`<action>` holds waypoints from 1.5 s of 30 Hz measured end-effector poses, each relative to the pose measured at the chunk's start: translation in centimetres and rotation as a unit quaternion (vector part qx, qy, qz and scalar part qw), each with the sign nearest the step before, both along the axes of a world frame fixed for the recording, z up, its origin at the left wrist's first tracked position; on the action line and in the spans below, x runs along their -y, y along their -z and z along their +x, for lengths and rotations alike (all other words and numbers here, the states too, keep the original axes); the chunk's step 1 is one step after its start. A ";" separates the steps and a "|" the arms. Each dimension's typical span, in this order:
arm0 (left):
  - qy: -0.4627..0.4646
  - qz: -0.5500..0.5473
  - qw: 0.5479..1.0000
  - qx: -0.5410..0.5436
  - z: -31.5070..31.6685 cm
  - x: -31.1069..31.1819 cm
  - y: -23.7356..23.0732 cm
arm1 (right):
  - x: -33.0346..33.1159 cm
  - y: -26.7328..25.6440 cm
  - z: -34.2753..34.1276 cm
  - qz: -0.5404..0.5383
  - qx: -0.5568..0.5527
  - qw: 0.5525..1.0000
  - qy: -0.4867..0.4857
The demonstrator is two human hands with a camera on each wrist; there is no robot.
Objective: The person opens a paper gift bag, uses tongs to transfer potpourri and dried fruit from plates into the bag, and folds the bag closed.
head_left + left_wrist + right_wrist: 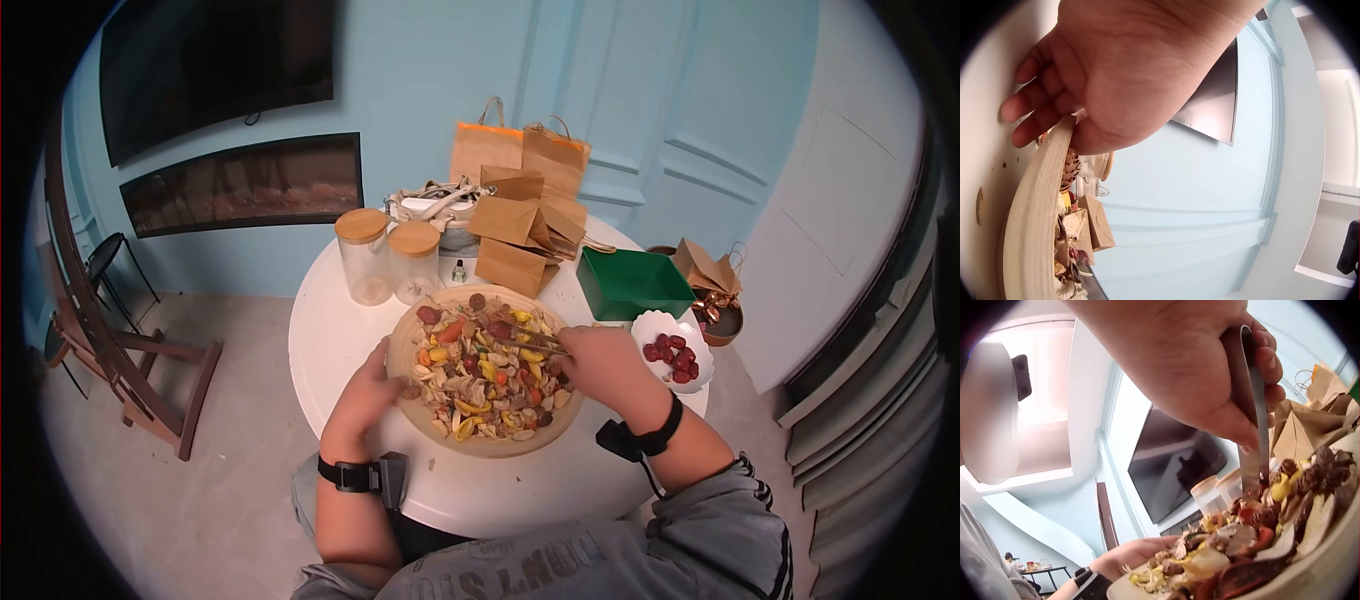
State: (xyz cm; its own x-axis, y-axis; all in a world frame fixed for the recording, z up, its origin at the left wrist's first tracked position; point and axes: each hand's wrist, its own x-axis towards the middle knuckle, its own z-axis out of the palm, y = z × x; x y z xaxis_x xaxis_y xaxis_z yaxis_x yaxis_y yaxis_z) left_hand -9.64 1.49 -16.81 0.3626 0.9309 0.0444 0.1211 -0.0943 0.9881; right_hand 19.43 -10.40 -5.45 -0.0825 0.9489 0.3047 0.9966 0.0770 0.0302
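Observation:
A wide, round wooden bowl (500, 449) holds a dried mix of pale slices, yellow and orange pieces and pine cones (1070, 169). My left hand (362, 395) holds the bowl's left rim, its thumb on the inner side and its fingers outside below the edge, as the left wrist view shows. Metal tongs (1251, 412) are gripped in my right hand (608, 368) over the bowl's right side. Their tips reach down into the mix, right at a dark red date (500, 329) in the head view.
On the white round table (325, 345), two wooden-lidded jars (365, 260), a small bottle (459, 271), a bag (440, 210) and brown paper bags (515, 225) stand behind the bowl. To the right are a green box (635, 285) and a scalloped white plate (700, 345) of red dates.

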 end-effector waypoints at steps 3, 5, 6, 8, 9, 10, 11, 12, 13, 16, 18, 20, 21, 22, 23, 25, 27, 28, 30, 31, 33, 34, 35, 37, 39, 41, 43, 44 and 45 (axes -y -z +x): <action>0.008 -0.030 0.999 -0.018 0.1 0.2 -0.5 | 2.4 -3.0 1.0 0.074 -0.012 0.997 0.029; 0.006 -0.001 1.000 -0.019 0.0 -0.3 0.4 | 4.7 -5.1 2.3 0.097 -0.026 0.987 0.124; 0.009 -0.005 1.000 -0.019 0.0 -0.2 0.4 | 5.8 -5.5 3.6 0.105 -0.037 0.979 0.171; -0.001 0.000 0.999 -0.036 0.0 0.0 0.0 | 7.8 -5.8 6.8 0.110 -0.045 0.968 0.220; 0.001 -0.002 0.999 -0.035 0.0 0.0 0.1 | 8.7 -5.3 8.4 0.112 -0.028 0.954 0.277; 0.003 -0.001 1.000 -0.030 -0.1 0.0 0.1 | 9.3 -4.7 9.7 0.114 -0.011 0.936 0.333; 0.004 0.001 1.000 -0.025 0.0 0.0 0.1 | 9.6 -4.0 10.6 0.114 -0.008 0.936 0.333; 0.005 0.001 1.000 -0.024 0.1 0.2 -0.5 | 9.9 -3.1 11.5 0.073 0.008 0.935 0.348; 0.010 -0.021 0.999 -0.037 0.2 0.6 -1.5 | 10.0 -2.5 12.1 0.030 0.022 0.931 0.363; 0.015 -0.043 0.998 -0.041 0.2 0.8 -1.7 | 9.8 -2.0 11.0 0.014 -0.012 0.925 0.380; 0.016 -0.044 0.998 -0.034 0.2 0.8 -1.5 | 9.7 -2.9 9.0 0.047 -0.051 0.941 0.332; 0.014 -0.057 0.998 -0.015 0.2 0.7 -1.4 | 9.3 -4.2 6.4 0.021 -0.071 0.958 0.278; 0.015 -0.056 0.998 -0.017 0.2 0.7 -1.3 | 8.9 -4.4 5.4 -0.005 -0.087 0.972 0.220; 0.011 -0.037 0.999 -0.005 0.2 0.7 -0.9 | 8.5 -4.2 4.6 -0.004 -0.089 0.971 0.221; 0.005 -0.018 1.000 0.007 0.2 0.7 -0.8 | 8.0 -3.9 3.9 -0.001 -0.056 0.990 0.129; 0.007 -0.024 1.000 0.000 0.2 1.0 -1.4 | 6.9 -3.6 2.6 0.003 -0.021 0.999 0.036; 0.007 -0.030 1.000 -0.007 0.2 1.0 -1.6 | 5.6 -3.5 1.5 -0.044 0.059 0.997 -0.006; 0.015 -0.039 0.999 -0.003 0.2 0.9 -1.6 | 5.0 -3.3 1.3 -0.051 0.097 0.994 -0.025; 0.021 -0.047 0.999 0.001 0.1 0.7 -1.6 | 4.3 -3.3 1.1 -0.057 0.106 0.992 -0.033; 0.020 -0.042 0.999 -0.007 0.1 0.7 -1.6 | 4.0 -3.3 1.0 -0.065 0.117 0.990 -0.040; 0.019 -0.039 0.999 -0.014 0.1 0.6 -1.7 | 3.7 -3.9 0.8 -0.076 0.123 0.988 -0.044; 0.020 -0.046 0.999 -0.019 0.1 0.6 -1.7 | 3.6 -4.1 0.6 -0.087 0.129 0.987 -0.047; 0.020 -0.052 0.998 -0.024 0.1 0.5 -1.7 | 3.6 -4.4 0.5 -0.088 0.130 0.986 -0.047; 0.024 -0.056 0.998 -0.013 0.1 0.8 -2.1 | 3.5 -4.6 0.5 -0.079 0.129 0.987 -0.061; 0.028 -0.061 0.998 -0.003 0.2 0.9 -2.2 | 3.1 -4.3 0.2 -0.081 0.135 0.985 -0.066; 0.026 -0.064 0.997 -0.034 0.1 0.9 -2.4 | 2.8 -4.0 0.1 -0.080 0.139 0.985 -0.070; 0.023 -0.048 0.998 -0.021 0.0 0.4 -1.2 | 2.4 -3.7 -0.1 -0.089 0.138 0.985 -0.060; 0.023 -0.032 0.999 -0.006 0.0 0.3 -0.7 | 2.3 -3.4 0.0 -0.089 0.137 0.985 -0.061; 0.022 -0.032 0.999 -0.007 0.0 0.3 -0.7 | 2.2 -3.2 0.1 -0.099 0.133 0.985 -0.053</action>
State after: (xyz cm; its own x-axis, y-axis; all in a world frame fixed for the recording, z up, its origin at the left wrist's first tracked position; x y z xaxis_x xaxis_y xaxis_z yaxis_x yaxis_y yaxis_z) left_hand -9.65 1.20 -16.15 0.4033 0.9149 -0.0192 0.1313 -0.0371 0.9906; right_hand 19.52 -12.62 -2.27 -0.2366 0.9692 0.0684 0.9414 0.2113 0.2630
